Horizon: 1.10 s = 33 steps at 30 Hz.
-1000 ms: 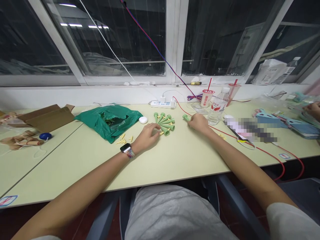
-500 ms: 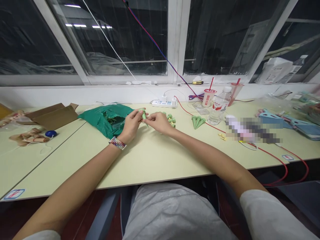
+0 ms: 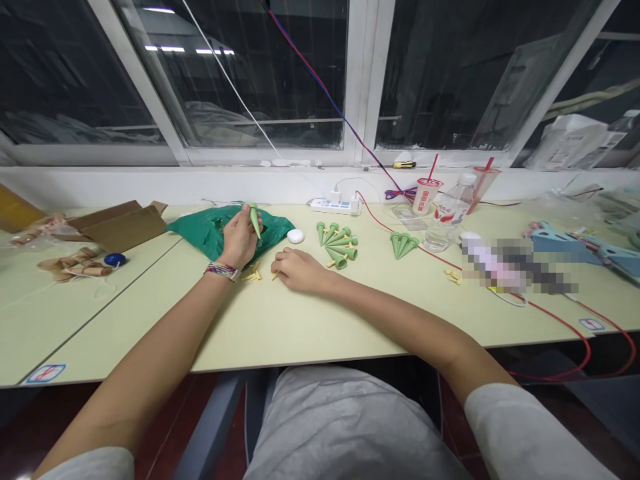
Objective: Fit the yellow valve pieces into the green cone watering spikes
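Observation:
My left hand (image 3: pixel 241 237) is closed around a green cone-shaped plastic spike (image 3: pixel 255 221), held above the green bag with its tip slanting down. Low over the table, my right hand (image 3: pixel 299 269) has its fingers pinched on a small yellow plastic piece (image 3: pixel 275 275). More yellow pieces (image 3: pixel 253 274) lie beside my left wrist. To the right of my right hand rests a group of several green spikes (image 3: pixel 341 253) with yellow pieces in them. Farther right lie three more green spikes (image 3: pixel 403 245), side by side.
A green plastic bag (image 3: pixel 200 230) lies behind my left hand, with a white rounded object (image 3: pixel 295 236) near it. A power strip (image 3: pixel 334 207), a paper cup (image 3: pixel 427 197) and a water bottle (image 3: pixel 450 217) stand at the back. Wooden toys (image 3: pixel 75 263) and cardboard (image 3: pixel 120 230) are left.
My hands have come apart from around the green spike. The left has lifted it up and left; the right has moved down to the table, onto a small yellow piece.

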Each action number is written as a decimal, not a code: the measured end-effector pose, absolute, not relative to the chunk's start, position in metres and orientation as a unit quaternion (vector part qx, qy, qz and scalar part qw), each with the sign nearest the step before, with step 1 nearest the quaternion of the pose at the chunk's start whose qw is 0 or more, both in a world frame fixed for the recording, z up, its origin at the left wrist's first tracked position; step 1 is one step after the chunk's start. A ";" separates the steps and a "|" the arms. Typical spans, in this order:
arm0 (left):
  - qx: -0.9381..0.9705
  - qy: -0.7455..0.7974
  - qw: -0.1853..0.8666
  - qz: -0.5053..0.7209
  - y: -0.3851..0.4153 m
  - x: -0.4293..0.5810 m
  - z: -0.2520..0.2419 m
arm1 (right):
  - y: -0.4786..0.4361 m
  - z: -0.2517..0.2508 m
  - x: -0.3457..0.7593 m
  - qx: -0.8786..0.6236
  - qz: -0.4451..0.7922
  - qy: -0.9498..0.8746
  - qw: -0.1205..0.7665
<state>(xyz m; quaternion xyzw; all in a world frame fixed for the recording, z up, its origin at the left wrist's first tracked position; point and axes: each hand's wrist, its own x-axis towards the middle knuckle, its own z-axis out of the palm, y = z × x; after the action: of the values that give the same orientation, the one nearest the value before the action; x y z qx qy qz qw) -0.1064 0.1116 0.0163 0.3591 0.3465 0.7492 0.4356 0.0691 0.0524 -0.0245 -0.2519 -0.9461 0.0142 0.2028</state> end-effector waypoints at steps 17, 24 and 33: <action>0.532 0.304 0.626 0.482 0.064 -0.053 0.011 | 0.030 -0.004 0.186 -0.376 0.405 -0.674 0.490; 0.573 0.283 0.624 0.450 0.056 -0.041 0.002 | 0.023 0.002 0.185 -0.376 0.350 -0.699 0.496; 0.599 0.278 0.612 0.436 0.053 -0.039 -0.001 | 0.025 0.000 0.188 -0.352 0.309 -0.730 0.497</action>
<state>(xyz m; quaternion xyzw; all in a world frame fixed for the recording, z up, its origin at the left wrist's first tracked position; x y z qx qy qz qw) -0.0387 0.0529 -0.0010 0.5985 0.2777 0.4364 0.6117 0.1876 0.0248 -0.0004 -0.3521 -0.7302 0.3095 0.4971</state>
